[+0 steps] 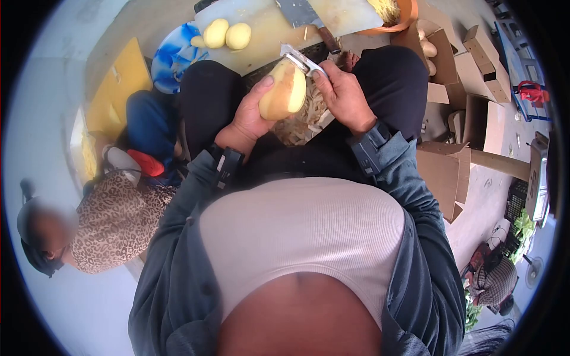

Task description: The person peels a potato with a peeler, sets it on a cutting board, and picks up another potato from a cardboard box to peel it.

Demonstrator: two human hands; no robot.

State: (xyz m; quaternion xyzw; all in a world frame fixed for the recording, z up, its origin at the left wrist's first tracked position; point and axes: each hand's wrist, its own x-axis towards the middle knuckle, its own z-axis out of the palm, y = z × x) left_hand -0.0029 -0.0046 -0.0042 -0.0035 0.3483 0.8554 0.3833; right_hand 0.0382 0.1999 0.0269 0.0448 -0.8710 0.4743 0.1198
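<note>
My left hand (254, 113) is wrapped round a large, partly peeled potato (285, 94); brown skin shows on part of it and pale yellow flesh on the rest. In my right hand (345, 95) is a peeler (306, 63) with a light handle, its blade at the top of the potato. Peelings (300, 126) lie in a heap below, between my knees. Just beyond, two peeled potatoes (227, 34) rest on a cutting board (264, 21), near a cleaver (303, 15) with a dark wooden handle.
A blue and white basin (172, 59) stands left of the board. An orange bowl (407, 13) of shredded potato is at the back right. Cardboard boxes (439, 169), one holding unpeeled potatoes (427, 47), fill the right side. A person in a leopard-print top (116, 219) sits at left.
</note>
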